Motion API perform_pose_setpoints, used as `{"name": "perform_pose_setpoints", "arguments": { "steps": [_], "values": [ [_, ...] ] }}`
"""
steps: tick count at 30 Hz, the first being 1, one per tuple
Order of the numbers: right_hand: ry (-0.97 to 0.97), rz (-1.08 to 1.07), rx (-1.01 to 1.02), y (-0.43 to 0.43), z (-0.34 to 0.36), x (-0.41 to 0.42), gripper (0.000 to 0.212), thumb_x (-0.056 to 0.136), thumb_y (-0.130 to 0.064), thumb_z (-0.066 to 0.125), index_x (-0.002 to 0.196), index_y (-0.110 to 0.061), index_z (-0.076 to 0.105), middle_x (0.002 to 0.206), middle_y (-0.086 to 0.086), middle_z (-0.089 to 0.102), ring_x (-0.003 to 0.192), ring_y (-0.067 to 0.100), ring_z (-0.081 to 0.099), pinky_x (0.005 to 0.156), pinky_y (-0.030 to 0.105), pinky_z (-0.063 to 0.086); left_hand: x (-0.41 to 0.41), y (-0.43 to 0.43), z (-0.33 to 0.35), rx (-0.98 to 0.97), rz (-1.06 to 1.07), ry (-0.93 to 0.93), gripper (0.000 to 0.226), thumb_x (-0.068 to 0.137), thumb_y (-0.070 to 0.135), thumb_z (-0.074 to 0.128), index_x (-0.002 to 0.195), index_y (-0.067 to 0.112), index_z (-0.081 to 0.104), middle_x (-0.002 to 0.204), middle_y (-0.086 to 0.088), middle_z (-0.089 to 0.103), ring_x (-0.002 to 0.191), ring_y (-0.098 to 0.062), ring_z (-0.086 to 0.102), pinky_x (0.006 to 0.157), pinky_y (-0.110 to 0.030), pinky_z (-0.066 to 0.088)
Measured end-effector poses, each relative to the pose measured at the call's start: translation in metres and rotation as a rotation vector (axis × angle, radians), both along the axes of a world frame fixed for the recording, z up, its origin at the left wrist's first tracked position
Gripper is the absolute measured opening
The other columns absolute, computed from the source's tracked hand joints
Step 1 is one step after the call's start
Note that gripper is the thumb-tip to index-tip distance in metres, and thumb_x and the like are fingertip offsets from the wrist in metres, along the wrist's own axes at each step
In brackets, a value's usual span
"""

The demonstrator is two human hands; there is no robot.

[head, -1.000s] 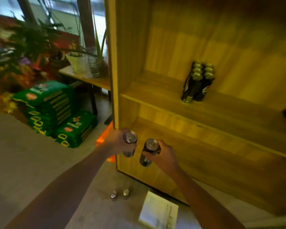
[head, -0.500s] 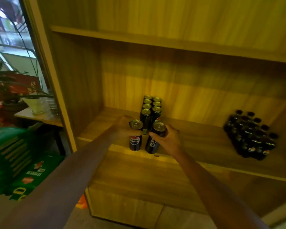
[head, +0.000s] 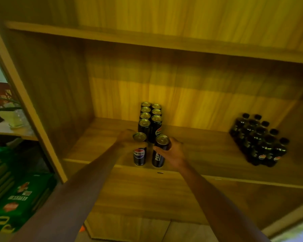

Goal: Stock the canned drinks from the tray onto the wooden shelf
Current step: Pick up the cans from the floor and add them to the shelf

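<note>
Each hand grips one can near its top: the left hand point(head: 128, 139) holds the left can point(head: 139, 151), the right hand point(head: 173, 151) the right can point(head: 159, 152). Half a second ago they hovered; now both stand at the shelf point(head: 199, 154) edge, fronting the row of cans point(head: 150, 117) (placement nearly done). Labels read Pepsi, the right one "PEPSI ZERO".

Black cans point(head: 150, 119) with red-white-blue logos, yellow-brown wooden shelf point(head: 208, 151).

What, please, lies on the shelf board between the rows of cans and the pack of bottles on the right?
Nothing: in the head view, the shelf board is bare wood between the rows of cans and the pack of bottles.
</note>
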State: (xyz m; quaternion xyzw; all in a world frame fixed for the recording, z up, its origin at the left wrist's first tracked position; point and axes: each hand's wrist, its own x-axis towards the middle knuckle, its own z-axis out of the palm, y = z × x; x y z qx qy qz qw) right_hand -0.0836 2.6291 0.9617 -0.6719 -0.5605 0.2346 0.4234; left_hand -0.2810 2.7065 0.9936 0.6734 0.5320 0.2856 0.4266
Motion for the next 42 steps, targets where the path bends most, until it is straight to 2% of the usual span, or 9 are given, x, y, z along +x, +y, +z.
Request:
{"name": "perform_pose_setpoints", "arguments": {
  "steps": [3,7,11,14,21,24,29,38,42],
  "values": [
    [0.009,0.006,-0.003,0.005,-0.002,-0.003,0.041,0.071,-0.037,0.087,0.101,-0.035,0.059,0.094,-0.024,0.065,0.086,-0.014,0.064,0.082,0.025,0.058,0.003,-0.003,0.002,0.057,-0.052,-0.047,0.031,0.055,0.021,0.091,0.056,0.044,0.070,0.064,0.019,0.071,0.072,0.000,0.068,0.058,-0.017,0.052],
    [-0.053,-0.024,0.037,-0.001,-0.010,-0.005,0.055,0.072,-0.052,0.081,0.115,-0.024,0.061,0.107,-0.016,0.065,0.094,0.002,0.062,0.076,0.020,0.052,-0.002,-0.014,-0.007,0.092,-0.045,-0.164,0.036,0.057,0.021,0.093,0.084,0.031,0.071,0.088,0.008,0.075,0.086,-0.006,0.070,0.073,-0.026,0.056],
    [0.026,-0.021,0.059,-0.004,-0.024,-0.006,0.048,0.077,-0.034,0.084,0.117,-0.017,0.063,0.113,-0.003,0.070,0.100,0.012,0.067,0.078,0.026,0.057,-0.010,-0.016,-0.024,0.151,0.012,-0.082,0.048,0.060,0.016,0.090,0.102,0.011,0.066,0.094,0.000,0.070,0.086,-0.013,0.066,0.066,-0.017,0.049],
    [0.073,0.018,0.060,0.002,-0.023,-0.009,0.050,0.080,-0.025,0.081,0.123,-0.011,0.061,0.120,0.006,0.069,0.109,0.019,0.067,0.090,0.040,0.058,-0.010,-0.012,-0.023,0.174,0.009,-0.053,0.045,0.061,0.014,0.089,0.099,0.011,0.065,0.092,-0.001,0.069,0.083,-0.013,0.066,0.063,-0.016,0.046],
    [0.060,0.023,0.019,0.023,-0.018,-0.010,0.051,0.083,-0.026,0.078,0.127,-0.009,0.059,0.125,0.010,0.067,0.113,0.024,0.065,0.094,0.047,0.055,-0.002,0.004,-0.020,0.204,0.019,0.020,0.049,0.063,0.016,0.088,0.104,0.003,0.065,0.097,-0.006,0.068,0.087,-0.020,0.064,0.068,-0.024,0.049],
    [0.084,0.022,0.006,0.033,-0.017,-0.009,0.052,0.084,-0.027,0.077,0.129,-0.010,0.057,0.127,0.010,0.066,0.116,0.025,0.064,0.095,0.046,0.055,0.000,0.011,-0.022,0.199,0.009,0.007,0.047,0.063,0.017,0.088,0.102,0.006,0.065,0.097,-0.004,0.069,0.088,-0.019,0.066,0.067,-0.022,0.048],
    [-0.017,-0.018,-0.004,0.050,-0.016,-0.005,0.052,0.082,-0.034,0.078,0.126,-0.013,0.059,0.122,0.008,0.068,0.110,0.023,0.065,0.090,0.041,0.056,0.001,0.021,-0.026,0.204,0.006,0.021,0.047,0.061,0.022,0.089,0.101,0.013,0.065,0.098,-0.002,0.071,0.090,-0.017,0.067,0.078,-0.034,0.057],
    [-0.099,-0.026,0.026,0.065,-0.012,-0.002,0.051,0.082,-0.032,0.079,0.124,-0.010,0.061,0.118,0.009,0.069,0.103,0.021,0.066,0.084,0.036,0.056,0.000,0.026,-0.030,0.164,-0.003,0.005,0.046,0.056,0.027,0.089,0.094,0.029,0.062,0.094,0.011,0.069,0.088,-0.006,0.066,0.070,-0.021,0.051],
    [-0.111,-0.018,0.010,0.066,-0.012,-0.002,0.051,0.082,-0.032,0.078,0.125,-0.009,0.061,0.119,0.009,0.069,0.104,0.021,0.066,0.085,0.036,0.057,0.001,0.029,-0.032,0.185,-0.007,0.046,0.052,0.057,0.029,0.089,0.102,0.023,0.064,0.100,0.006,0.071,0.092,-0.009,0.067,0.079,-0.030,0.056]
  ]
}}
